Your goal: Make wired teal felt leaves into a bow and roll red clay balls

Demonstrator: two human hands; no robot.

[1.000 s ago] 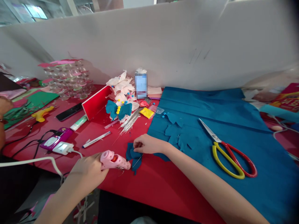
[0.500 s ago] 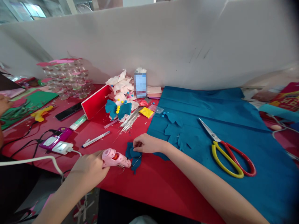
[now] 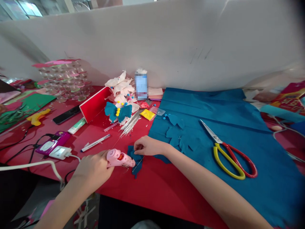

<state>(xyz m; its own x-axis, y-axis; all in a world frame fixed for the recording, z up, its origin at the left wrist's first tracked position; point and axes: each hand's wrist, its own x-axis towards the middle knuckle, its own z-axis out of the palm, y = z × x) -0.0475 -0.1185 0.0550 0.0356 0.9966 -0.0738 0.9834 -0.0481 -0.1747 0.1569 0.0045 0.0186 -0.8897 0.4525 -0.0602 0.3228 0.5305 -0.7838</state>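
Observation:
My left hand (image 3: 95,167) is closed round a pink hot glue gun (image 3: 118,158), whose nozzle points right onto a small teal felt cut-out (image 3: 135,159) lying on the red table (image 3: 162,187). My right hand (image 3: 148,146) pinches the top of that felt piece, fingers pressed together, and a thin wire (image 3: 137,163) runs under it. A white cord (image 3: 35,164) leads from the gun off to the left.
A large teal felt sheet (image 3: 238,127) covers the right side, with yellow-and-red scissors (image 3: 228,152) on it. Behind the hands are a bundle of wires (image 3: 130,124), a teal felt butterfly (image 3: 117,112), white paper flowers, a pen (image 3: 95,142), a phone (image 3: 66,114) and chargers. A grey partition stands behind.
The glue gun's nozzle has crept slightly right, closer onto the felt piece. My right hand keeps its pinch. The view has shifted a little.

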